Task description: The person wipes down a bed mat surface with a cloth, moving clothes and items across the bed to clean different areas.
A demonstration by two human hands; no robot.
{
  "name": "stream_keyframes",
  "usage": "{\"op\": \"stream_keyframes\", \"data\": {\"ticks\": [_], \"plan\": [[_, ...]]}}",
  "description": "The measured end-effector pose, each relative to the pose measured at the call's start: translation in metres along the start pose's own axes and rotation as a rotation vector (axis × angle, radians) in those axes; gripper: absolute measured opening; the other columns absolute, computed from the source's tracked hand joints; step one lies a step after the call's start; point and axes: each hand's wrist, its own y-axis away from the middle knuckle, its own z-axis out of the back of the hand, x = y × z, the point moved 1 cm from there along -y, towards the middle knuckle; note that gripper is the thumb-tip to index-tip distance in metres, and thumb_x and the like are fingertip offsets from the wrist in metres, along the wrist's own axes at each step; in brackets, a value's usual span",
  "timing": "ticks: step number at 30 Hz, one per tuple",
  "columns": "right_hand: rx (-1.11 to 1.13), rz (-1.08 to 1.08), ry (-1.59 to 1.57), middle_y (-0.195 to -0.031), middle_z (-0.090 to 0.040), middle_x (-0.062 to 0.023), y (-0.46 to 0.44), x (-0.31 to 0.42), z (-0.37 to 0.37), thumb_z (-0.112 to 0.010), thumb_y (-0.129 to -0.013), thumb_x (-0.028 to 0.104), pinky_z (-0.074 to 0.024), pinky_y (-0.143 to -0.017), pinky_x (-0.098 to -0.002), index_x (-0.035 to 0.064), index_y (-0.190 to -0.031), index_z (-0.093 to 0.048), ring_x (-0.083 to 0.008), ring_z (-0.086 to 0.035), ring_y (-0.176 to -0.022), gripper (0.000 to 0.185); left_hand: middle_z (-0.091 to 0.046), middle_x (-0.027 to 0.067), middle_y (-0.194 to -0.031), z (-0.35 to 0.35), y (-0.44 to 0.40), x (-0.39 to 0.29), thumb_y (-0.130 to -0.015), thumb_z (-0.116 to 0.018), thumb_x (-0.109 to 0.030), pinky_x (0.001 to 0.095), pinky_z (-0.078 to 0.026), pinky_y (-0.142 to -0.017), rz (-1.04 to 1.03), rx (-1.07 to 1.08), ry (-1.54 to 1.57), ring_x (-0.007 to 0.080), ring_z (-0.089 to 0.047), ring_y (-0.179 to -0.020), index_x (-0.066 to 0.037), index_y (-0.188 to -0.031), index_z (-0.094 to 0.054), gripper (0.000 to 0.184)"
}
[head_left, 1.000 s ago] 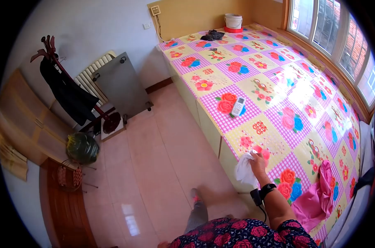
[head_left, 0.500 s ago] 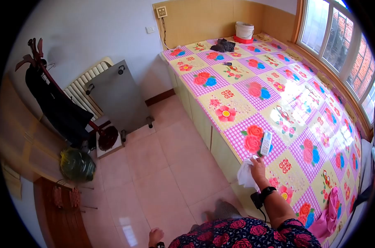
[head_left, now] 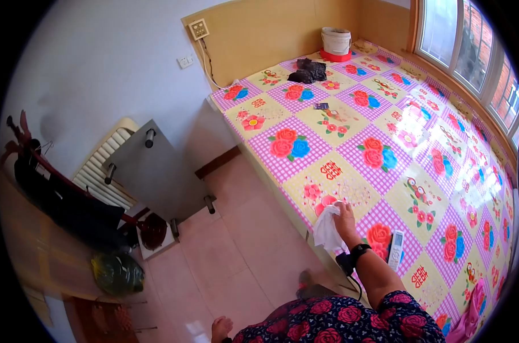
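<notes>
My right hand (head_left: pixel 345 224) is closed around a bunched white cloth (head_left: pixel 327 230), which hangs over the near edge of a raised platform. A glossy flowered cover (head_left: pixel 359 197) in pink checks and yellow squares lies over this platform. To the right of my right hand, a white remote control (head_left: pixel 395 250) rests on the cover, apart from the hand. My left hand (head_left: pixel 220 329) hangs low at my side over the floor, its fingers loosely curled, and nothing shows in it.
Farther back on the cover are a black crumpled bag (head_left: pixel 308 71), a small dark card-like item (head_left: pixel 321 106) and a white bucket (head_left: pixel 335 43) on a red base. Pink fabric (head_left: pixel 471 314) lies at right. A grey panel with short legs (head_left: pixel 156 171) leans at a radiator (head_left: pixel 102 168).
My view has moved forward along the platform. My right hand has carried the white cloth past the remote control, which now lies to its right.
</notes>
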Motion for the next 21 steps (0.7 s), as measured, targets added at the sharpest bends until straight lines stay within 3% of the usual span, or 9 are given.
{"op": "stream_keyframes", "data": {"ticks": [1,4,5,8,10,12,14,16,21], "plan": [[0.066,-0.076,-0.065,-0.114,-0.057,-0.0192,-0.016,0.012,-0.011,-0.063,-0.076,0.002,-0.0434,-0.097,-0.0448,0.0133,-0.111,-0.063,-0.0382,-0.051,-0.114,0.037,-0.062,0.0142,-0.116,0.001,-0.014,-0.01,-0.096,-0.059,-0.027,0.0408,-0.051,-0.091,0.059,-0.01,-0.007,0.0282,-0.06,-0.106,-0.005,-0.125,-0.05,0.038],[0.06,0.291,0.077,-0.127,-0.052,-0.0226,-0.052,0.031,-0.061,-0.059,-0.077,0.0,-0.0372,-0.107,-0.0457,0.0141,-0.113,-0.063,-0.0406,-0.045,-0.125,0.039,-0.063,0.0136,-0.112,-0.013,-0.03,-0.046,-0.096,-0.059,-0.025,0.0387,-0.052,-0.089,0.117,-0.085,0.021,0.0263,-0.062,-0.104,-0.004,-0.125,-0.051,0.037],[0.213,0.271,0.076,-0.136,-0.047,-0.024,-0.061,0.038,-0.068,-0.055,-0.077,-0.002,-0.031,-0.113,-0.0464,0.0143,-0.114,-0.064,-0.0418,-0.039,-0.132,0.041,-0.064,0.0131,-0.109,-0.032,-0.023,-0.07,-0.096,-0.059,-0.025,0.0378,-0.053,-0.088,0.117,-0.119,0.041,0.0257,-0.063,-0.102,-0.003,-0.124,-0.052,0.036],[0.185,0.334,0.202,-0.135,-0.049,-0.0229,-0.093,0.049,-0.067,-0.056,-0.08,0.003,-0.0366,-0.108,-0.0464,0.0144,-0.117,-0.063,-0.0396,-0.044,-0.129,0.039,-0.065,0.0122,-0.106,-0.027,-0.059,-0.1,-0.094,-0.061,-0.022,0.0374,-0.054,-0.084,0.061,0.018,0.129,0.026,-0.064,-0.097,-0.005,-0.123,-0.054,0.034],[0.018,0.293,0.298,-0.132,-0.051,-0.023,-0.114,0.011,-0.076,-0.06,-0.083,0.01,-0.0414,-0.104,-0.0465,0.0177,-0.121,-0.061,-0.04,-0.047,-0.126,0.039,-0.065,0.0146,-0.11,-0.022,-0.095,-0.116,-0.092,-0.064,-0.025,0.0399,-0.054,-0.086,0.101,0.001,0.119,0.0294,-0.064,-0.099,-0.008,-0.125,-0.053,0.039],[-0.051,-0.194,0.106,-0.131,-0.052,-0.0217,-0.13,-0.002,-0.052,-0.058,-0.084,0.009,-0.0469,-0.096,-0.0452,0.0165,-0.122,-0.059,-0.0397,-0.053,-0.119,0.039,-0.064,0.0161,-0.106,-0.012,-0.135,-0.144,-0.091,-0.063,-0.021,0.0414,-0.054,-0.082,0.126,0.045,0.199,0.0305,-0.064,-0.094,-0.008,-0.122,-0.053,0.035],[-0.351,-0.283,0.336,-0.133,-0.05,-0.0204,-0.131,-0.026,-0.044,-0.057,-0.086,0.011,-0.0451,-0.097,-0.0456,0.0176,-0.125,-0.056,-0.04,-0.051,-0.12,0.04,-0.063,0.0166,-0.095,-0.005,-0.168,-0.176,-0.092,-0.058,-0.01,0.0417,-0.055,-0.072,0.161,0.145,0.373,0.0295,-0.064,-0.081,-0.005,-0.111,-0.052,0.021],[-0.464,-0.246,0.563,-0.137,-0.047,-0.0204,-0.129,-0.035,-0.048,-0.057,-0.087,0.012,-0.042,-0.1,-0.0466,0.0175,-0.129,-0.054,-0.0397,-0.047,-0.124,0.042,-0.064,0.0165,-0.095,-0.005,-0.199,-0.205,-0.093,-0.057,-0.012,0.0412,-0.056,-0.074,-0.084,0.186,0.088,0.0296,-0.065,-0.083,-0.004,-0.111,-0.053,0.02],[-0.43,-0.399,0.591,-0.147,-0.036,-0.0206,-0.144,-0.024,-0.101,-0.054,-0.092,0.017,-0.0281,-0.111,-0.0464,0.0194,-0.137,-0.048,-0.0389,-0.034,-0.136,0.046,-0.065,0.0137,-0.095,-0.063,-0.244,-0.342,-0.095,-0.054,-0.019,0.0364,-0.055,-0.074,-0.01,0.008,-0.079,0.0265,-0.065,-0.084,-0.002,-0.111,-0.055,0.023]]}}
